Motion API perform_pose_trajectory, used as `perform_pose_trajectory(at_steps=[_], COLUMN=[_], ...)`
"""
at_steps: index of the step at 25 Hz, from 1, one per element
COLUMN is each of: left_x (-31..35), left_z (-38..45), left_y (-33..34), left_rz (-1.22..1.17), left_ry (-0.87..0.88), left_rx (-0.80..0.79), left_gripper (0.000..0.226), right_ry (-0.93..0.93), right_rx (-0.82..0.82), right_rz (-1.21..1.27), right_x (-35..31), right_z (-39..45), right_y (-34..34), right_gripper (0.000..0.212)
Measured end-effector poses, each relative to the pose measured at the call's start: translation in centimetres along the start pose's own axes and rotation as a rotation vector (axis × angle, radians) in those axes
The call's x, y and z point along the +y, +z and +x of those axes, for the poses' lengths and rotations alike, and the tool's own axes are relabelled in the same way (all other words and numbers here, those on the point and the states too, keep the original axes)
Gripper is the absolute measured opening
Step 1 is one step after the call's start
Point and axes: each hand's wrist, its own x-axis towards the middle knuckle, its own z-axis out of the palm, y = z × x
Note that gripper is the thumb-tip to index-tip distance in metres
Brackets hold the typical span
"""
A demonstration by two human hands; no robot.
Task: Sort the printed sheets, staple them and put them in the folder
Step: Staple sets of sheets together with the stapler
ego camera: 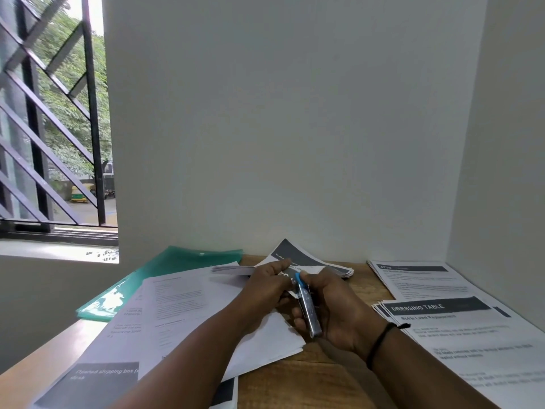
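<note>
My right hand (336, 308) grips a metal stapler (308, 309) with a blue tip, its nose over the corner of a set of printed sheets (188, 302). My left hand (267, 283) pinches that corner of the sheets beside the stapler. The set lies slanted across the wooden table (309, 376). A green plastic folder (165, 267) lies at the back left, partly under the sheets. Whether the stapler's jaws are around the paper is hidden by my fingers.
A stack headed "DRESSING TABLE" (460, 329) and another stack (418, 278) lie at the right by the side wall. One more stack (298, 252) leans at the back wall. A sheet with a dark header (97, 379) sits at the front left. A barred window (56, 113) is on the left.
</note>
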Motion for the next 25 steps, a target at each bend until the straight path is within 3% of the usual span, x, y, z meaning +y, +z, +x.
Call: perform_pose_trajectory(at_steps=[12, 20, 25], left_x=[0.2, 0.4, 0.5], left_z=[-0.4, -0.2, -0.7], left_y=[0.2, 0.3, 0.1], left_rz=[-0.056, -0.097, -0.167], left_ry=[0.017, 0.041, 0.086], left_rx=[-0.001, 0.028, 0.033], left_gripper=[0.047, 0.046, 0.046], right_ry=[-0.077, -0.148, -0.077], right_rx=[-0.016, 0.114, -0.076], right_rz=[0.03, 0.009, -0.03], right_x=[-0.5, -0.1, -0.4], right_z=[0.5, 2.0, 1.4], right_y=[-1.3, -0.6, -2.5], right_gripper=[0.03, 0.026, 0.043])
